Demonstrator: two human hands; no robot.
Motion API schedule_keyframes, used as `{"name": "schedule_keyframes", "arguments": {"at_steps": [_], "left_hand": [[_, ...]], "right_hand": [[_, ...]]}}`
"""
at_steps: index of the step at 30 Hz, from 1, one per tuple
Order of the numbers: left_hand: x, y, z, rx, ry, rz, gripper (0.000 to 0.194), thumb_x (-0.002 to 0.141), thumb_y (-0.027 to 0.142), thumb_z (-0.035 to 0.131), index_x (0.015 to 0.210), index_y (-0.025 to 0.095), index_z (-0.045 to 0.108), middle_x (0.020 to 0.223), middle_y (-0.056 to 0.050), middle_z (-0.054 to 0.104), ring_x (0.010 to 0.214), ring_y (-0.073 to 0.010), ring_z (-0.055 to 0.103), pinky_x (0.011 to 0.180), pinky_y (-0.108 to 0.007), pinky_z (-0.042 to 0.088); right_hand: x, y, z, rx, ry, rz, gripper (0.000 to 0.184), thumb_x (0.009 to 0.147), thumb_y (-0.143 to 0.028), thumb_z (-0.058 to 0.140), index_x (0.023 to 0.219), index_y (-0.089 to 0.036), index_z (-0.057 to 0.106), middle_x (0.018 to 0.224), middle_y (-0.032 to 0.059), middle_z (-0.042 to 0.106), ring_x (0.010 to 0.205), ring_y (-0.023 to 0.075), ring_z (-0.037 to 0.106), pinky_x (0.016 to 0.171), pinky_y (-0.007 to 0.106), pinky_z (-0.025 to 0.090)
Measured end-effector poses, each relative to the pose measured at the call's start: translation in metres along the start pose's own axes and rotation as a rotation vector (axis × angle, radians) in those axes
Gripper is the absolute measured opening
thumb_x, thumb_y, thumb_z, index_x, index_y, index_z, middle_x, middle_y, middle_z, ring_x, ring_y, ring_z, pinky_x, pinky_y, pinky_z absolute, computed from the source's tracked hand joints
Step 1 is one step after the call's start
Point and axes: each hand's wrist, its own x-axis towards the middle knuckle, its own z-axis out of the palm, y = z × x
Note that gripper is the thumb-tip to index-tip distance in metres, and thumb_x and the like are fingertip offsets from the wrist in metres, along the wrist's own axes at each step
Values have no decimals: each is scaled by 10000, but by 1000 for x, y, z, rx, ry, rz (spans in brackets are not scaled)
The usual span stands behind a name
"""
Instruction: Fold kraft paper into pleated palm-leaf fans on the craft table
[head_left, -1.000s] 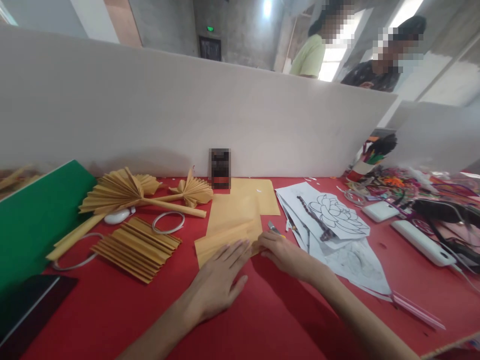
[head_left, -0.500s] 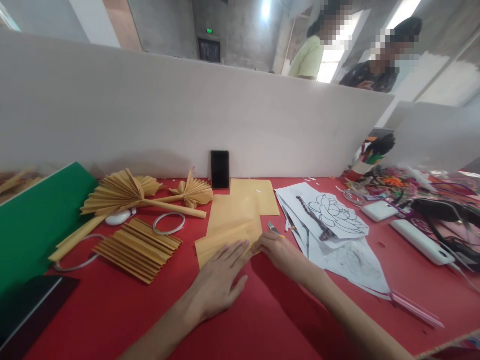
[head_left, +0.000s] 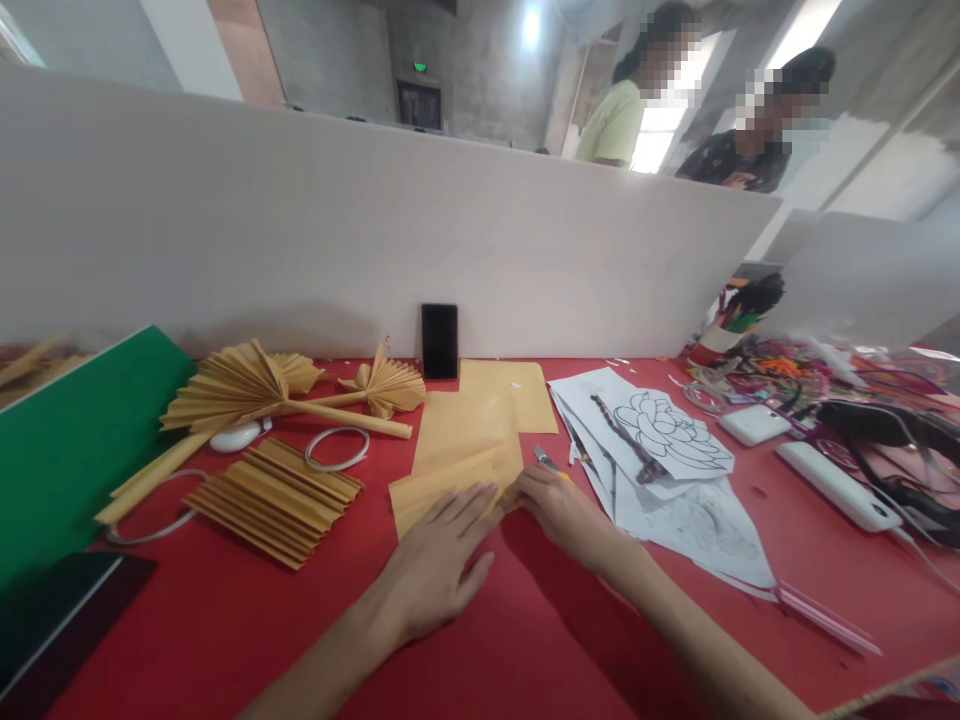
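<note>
A sheet of tan kraft paper [head_left: 431, 488], with its near part folded over, lies on the red table [head_left: 480, 670]. Across its near edge my left hand [head_left: 446, 555] lies flat, fingers stretched out and pressing on the fold. My right hand [head_left: 551, 505] pinches the right end of the folded paper between thumb and fingers. A utility knife [head_left: 549, 460] lies just beyond the right hand, partly hidden by it. Flat behind the folded sheet is another tan sheet [head_left: 529, 390].
Pleated paper fans [head_left: 232, 390] and a pleated strip [head_left: 281, 505] lie at left, beside a green board [head_left: 82, 450]. A phone [head_left: 439, 342] leans on the white partition [head_left: 360, 230]. Drawings [head_left: 667, 430], a pink pen [head_left: 829, 620] and a power bank [head_left: 836, 485] are at right. Two people stand behind the partition.
Both hands stay almost where they were on the folded paper. The camera view has shifted very slightly.
</note>
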Motion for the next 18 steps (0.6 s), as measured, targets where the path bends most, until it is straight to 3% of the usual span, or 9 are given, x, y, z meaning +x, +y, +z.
{"name": "schedule_keyframes", "arguments": {"at_steps": [9, 15, 18], "left_hand": [[-4, -1, 4, 32, 38, 15, 695, 1043, 283, 448, 1672, 311, 153, 1702, -5, 306, 1553, -231, 333, 1262, -439, 316], [-23, -2, -3, 69, 8, 13, 690, 1057, 311, 449, 1674, 294, 141, 1687, -13, 340, 1527, -222, 387, 1248, -416, 331], [-35, -3, -5, 87, 12, 5, 681, 1060, 317, 454, 1671, 295, 156, 1683, -10, 351, 1521, -212, 398, 1242, -397, 339]], "right_hand": [[-6, -8, 5, -53, 52, 7, 307, 958, 68, 467, 924, -193, 626, 959, 34, 650, 864, 192, 598, 820, 308, 503], [-12, -14, 5, -143, 59, 53, 247, 977, 22, 515, 943, -188, 639, 952, 47, 658, 906, 214, 606, 795, 304, 511], [-19, -19, 16, -251, 96, 62, 217, 999, -38, 525, 1012, -202, 667, 983, 68, 702, 967, 248, 639, 937, 399, 515]]}}
